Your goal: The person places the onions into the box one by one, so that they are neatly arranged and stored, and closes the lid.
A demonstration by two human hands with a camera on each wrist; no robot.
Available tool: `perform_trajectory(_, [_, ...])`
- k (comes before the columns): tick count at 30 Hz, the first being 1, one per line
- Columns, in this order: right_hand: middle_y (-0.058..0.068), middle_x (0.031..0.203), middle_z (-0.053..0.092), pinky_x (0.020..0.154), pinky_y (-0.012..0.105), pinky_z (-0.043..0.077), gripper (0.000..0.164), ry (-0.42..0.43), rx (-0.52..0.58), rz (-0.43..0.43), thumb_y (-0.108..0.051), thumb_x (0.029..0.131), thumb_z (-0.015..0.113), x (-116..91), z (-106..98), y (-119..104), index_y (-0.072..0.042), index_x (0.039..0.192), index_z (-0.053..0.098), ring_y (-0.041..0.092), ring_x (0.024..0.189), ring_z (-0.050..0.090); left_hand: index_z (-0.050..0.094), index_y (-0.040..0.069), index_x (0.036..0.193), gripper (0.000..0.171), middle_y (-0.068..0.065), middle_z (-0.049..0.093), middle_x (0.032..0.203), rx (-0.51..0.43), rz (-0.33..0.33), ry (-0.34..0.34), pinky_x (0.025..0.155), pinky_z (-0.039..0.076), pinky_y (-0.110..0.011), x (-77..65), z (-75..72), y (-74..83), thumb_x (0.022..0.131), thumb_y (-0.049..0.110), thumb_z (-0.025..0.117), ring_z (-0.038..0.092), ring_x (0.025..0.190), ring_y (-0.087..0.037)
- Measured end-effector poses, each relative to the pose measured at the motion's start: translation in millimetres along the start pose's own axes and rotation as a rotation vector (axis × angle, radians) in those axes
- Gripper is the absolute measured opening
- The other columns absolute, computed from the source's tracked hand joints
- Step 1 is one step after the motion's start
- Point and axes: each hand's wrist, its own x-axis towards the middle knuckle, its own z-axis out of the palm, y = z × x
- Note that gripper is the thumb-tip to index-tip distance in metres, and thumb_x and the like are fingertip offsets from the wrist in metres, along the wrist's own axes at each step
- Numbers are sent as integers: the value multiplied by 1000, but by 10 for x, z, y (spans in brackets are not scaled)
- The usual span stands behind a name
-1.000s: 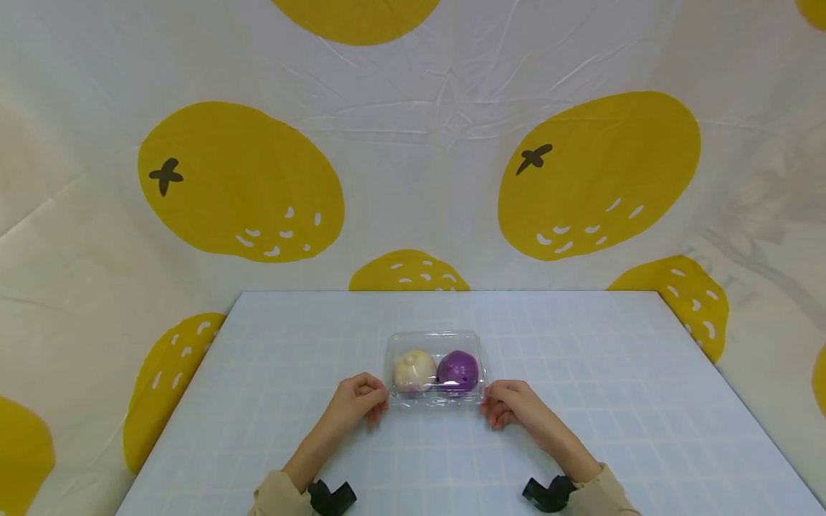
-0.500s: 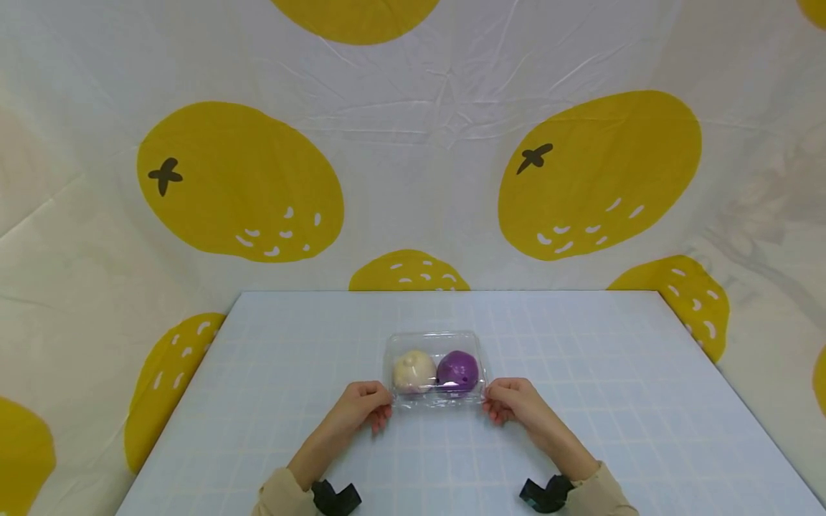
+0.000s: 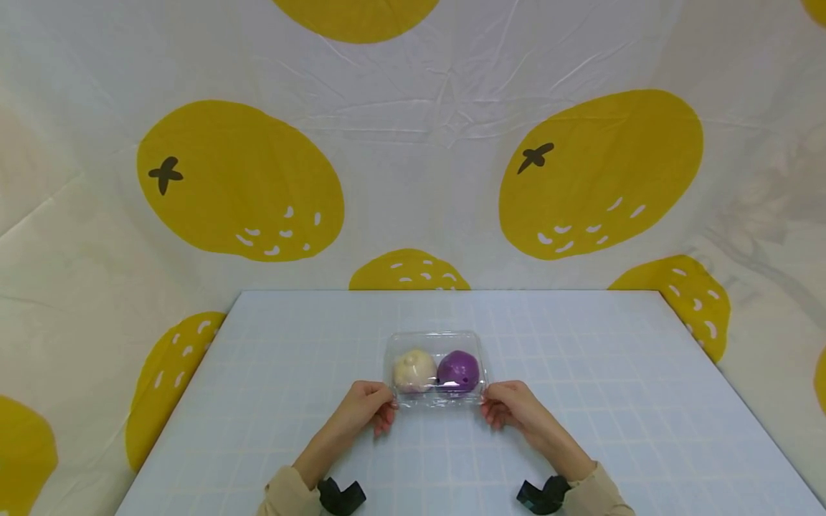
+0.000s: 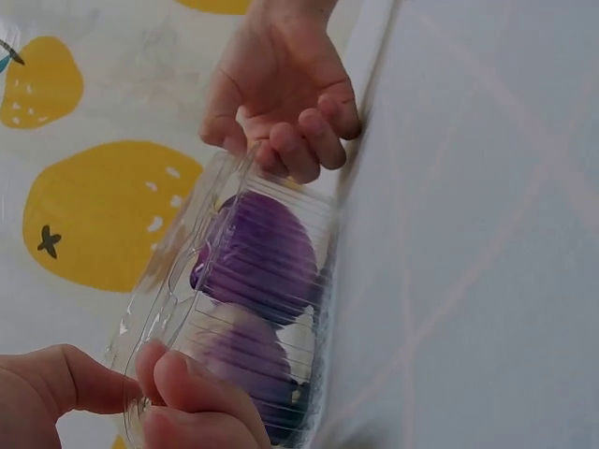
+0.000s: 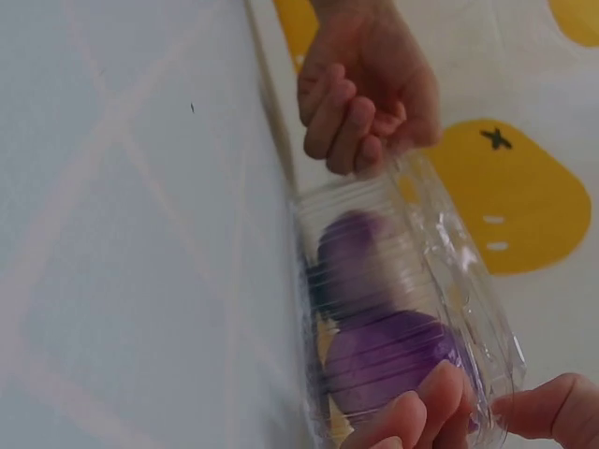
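A clear plastic clamshell box (image 3: pixel 434 340) lies closed at the middle of the table. Two round things show through it, a cream one (image 3: pixel 414 370) on the left and a purple one (image 3: pixel 458 371) on the right; their kind is unclear. At the front left corner my left hand (image 3: pixel 365 405) pinches the box's rim. My right hand (image 3: pixel 514 405) pinches the front right corner the same way. Thumb and bent forefinger meet at the clear rim (image 4: pixel 161 304) in the left wrist view. From the right wrist, the right thumb (image 5: pixel 552 412) presses the rim against the fingers.
The table (image 3: pixel 581 344) has a pale blue cover with a faint grid. Behind it hangs a white cloth (image 3: pixel 419 179) printed with large yellow fruit. Black wrist mounts (image 3: pixel 342 497) sit at both beige cuffs.
My left hand has shifted a little to the right and slightly down, onto the box's front left corner. My right hand and the box have hardly moved.
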Motion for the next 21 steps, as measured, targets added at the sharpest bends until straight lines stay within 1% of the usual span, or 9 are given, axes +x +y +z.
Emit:
perform_trajectory(2, [3,68,64,53,22,51,22,-8,-1,-9,-7,91,53,-2,8,4,5,80,67,11,57,57,61,-4,74,18,-1,56,55,11,4,4,41,42,-19,2,8,1,86,4,50,51,45,-9])
perform_trajectory(4, [3,67,64,53,22,50,23,0,-6,-12,-7,91,53,-5,15,4,8,82,67,11,57,56,60,-2,71,19,0,54,54,15,3,21,41,41,-19,3,18,3,86,4,50,50,44,-10])
perform_trajectory(8, [3,66,62,52,22,48,22,47,-24,-9,-6,90,54,-7,40,-10,11,83,67,11,58,54,57,2,67,21,0,51,50,20,-1,78,39,39,-20,1,60,10,87,4,51,47,42,-10])
perform_trajectory(12, [3,62,59,49,21,44,21,75,-39,-12,-4,86,55,-1,69,-13,13,79,65,11,56,52,55,3,65,23,1,48,48,21,-8,136,38,37,-20,-7,105,34,88,5,53,45,41,-10])
perform_trajectory(16, [3,61,58,48,20,43,20,82,-52,-17,-3,85,55,-4,80,-17,14,78,64,11,54,50,53,3,63,26,0,47,48,36,2,173,37,37,-21,-5,133,37,89,6,54,45,41,-11])
perform_trajectory(21, [4,62,58,49,21,44,22,69,-71,-15,-4,88,54,-11,73,-31,13,81,65,11,56,51,53,3,61,27,-1,49,47,77,24,210,37,37,-21,5,154,23,87,5,54,45,38,-11])
